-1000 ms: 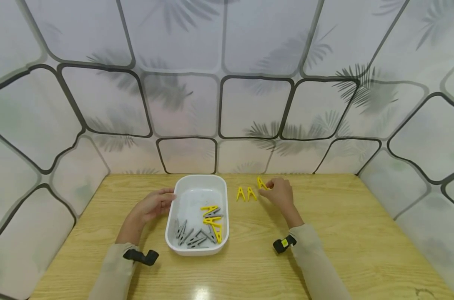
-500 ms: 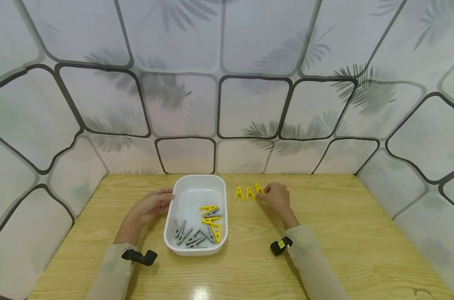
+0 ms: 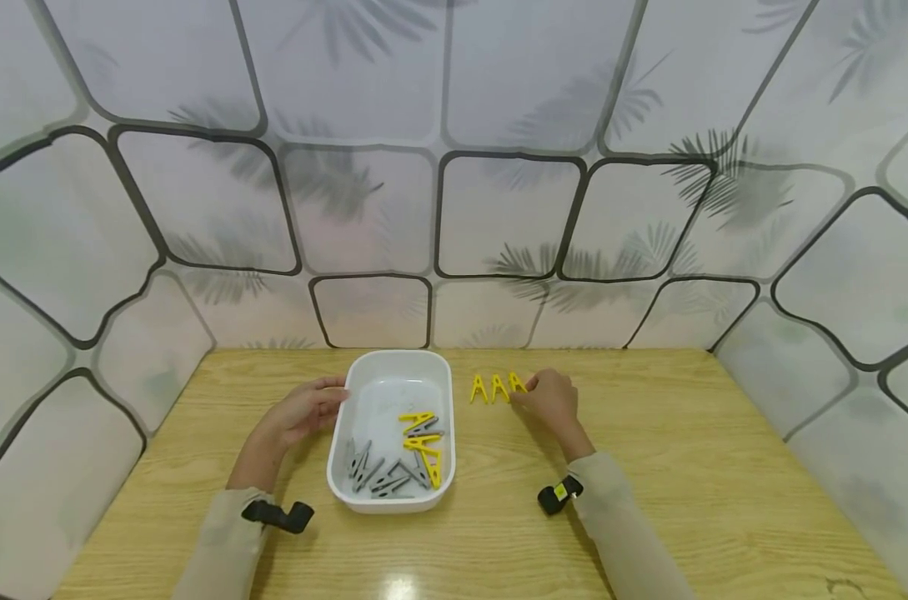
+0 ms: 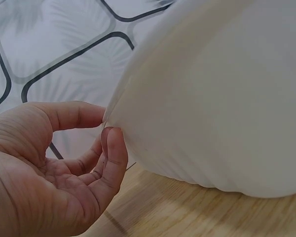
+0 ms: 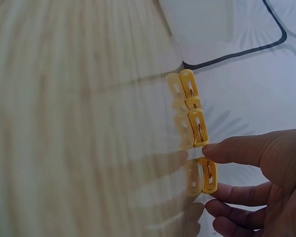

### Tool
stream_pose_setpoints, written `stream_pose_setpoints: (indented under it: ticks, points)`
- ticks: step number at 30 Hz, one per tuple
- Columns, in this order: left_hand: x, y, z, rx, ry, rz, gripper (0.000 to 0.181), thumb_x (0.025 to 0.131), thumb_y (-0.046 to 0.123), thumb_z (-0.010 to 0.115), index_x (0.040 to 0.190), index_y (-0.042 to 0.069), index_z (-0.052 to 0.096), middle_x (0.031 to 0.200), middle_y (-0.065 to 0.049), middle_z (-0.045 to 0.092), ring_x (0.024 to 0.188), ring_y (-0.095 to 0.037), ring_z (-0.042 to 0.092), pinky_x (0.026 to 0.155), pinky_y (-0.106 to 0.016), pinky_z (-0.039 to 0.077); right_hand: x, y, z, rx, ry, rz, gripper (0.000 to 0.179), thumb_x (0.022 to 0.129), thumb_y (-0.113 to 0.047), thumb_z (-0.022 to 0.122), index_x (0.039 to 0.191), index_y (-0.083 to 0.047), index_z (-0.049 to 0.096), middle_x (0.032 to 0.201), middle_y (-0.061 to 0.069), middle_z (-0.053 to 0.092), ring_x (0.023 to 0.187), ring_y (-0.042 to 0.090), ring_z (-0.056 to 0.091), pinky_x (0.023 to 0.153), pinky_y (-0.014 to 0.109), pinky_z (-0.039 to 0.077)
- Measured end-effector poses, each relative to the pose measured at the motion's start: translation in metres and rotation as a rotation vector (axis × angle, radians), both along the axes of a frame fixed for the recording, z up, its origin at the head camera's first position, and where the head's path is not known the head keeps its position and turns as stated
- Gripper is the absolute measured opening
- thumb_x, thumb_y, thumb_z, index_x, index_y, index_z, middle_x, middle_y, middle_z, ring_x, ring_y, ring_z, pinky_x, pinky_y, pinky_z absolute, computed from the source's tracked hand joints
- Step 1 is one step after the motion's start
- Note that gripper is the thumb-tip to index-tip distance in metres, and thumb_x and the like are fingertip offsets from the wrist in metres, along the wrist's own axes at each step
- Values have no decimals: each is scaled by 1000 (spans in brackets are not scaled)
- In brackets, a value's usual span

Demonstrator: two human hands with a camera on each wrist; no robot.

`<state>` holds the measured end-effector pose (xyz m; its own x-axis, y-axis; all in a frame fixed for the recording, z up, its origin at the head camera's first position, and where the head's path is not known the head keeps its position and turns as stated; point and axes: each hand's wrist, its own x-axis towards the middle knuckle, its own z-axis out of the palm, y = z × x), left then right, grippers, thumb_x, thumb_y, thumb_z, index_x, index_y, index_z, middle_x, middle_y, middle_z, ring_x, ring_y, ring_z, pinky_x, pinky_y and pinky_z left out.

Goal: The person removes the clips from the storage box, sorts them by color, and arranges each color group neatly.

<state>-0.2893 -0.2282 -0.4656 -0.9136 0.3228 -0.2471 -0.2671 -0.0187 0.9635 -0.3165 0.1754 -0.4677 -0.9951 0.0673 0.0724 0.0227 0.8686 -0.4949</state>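
In the head view, my right hand (image 3: 554, 404) pinches a yellow clothespin (image 3: 517, 382) between thumb and finger. It stands at the right end of a short row on the table, beside two other yellow clothespins (image 3: 499, 388). The right wrist view shows the held clothespin (image 5: 210, 175) nearest the fingertips, standing on the wood. My left hand (image 3: 303, 412) holds the left rim of a white tray (image 3: 378, 400), thumb at the edge and fingers by the outer wall. Inside the tray lie three yellow clothespins (image 3: 433, 469) and several grey clothespins (image 3: 386, 482), some overlapping.
The wooden table (image 3: 499, 533) meets a patterned cloth wall (image 3: 514, 217) just behind the tray and the row. More patterned cloth rises on the left and right. Each wrist carries a black camera strap (image 3: 277, 515).
My right hand has moved slightly left and toward me, bringing the tilted yellow clothespin down to stand beside the other two. The left hand and the tray have stayed in place.
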Motion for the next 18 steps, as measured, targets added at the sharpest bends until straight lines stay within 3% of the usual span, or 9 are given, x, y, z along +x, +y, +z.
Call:
stream_pose_setpoints:
  ticks: [11,18]
  points:
    - [0,0,0,8,-5,3,49,104,12,55,144,-10,38,106,6,67,93,-5,67,83,-21,57,2,-3,2,33,-46,-29,59,85,-37,81,50,-19,38,50,-6,28,66,19,35,71,40,30]
    - [1,0,1,10,-9,9,48,104,11,54,144,-10,38,105,6,67,92,-5,67,82,-21,57,3,-4,3,27,-56,-24,60,84,-37,82,48,-19,38,48,-7,26,60,16,29,70,40,31]
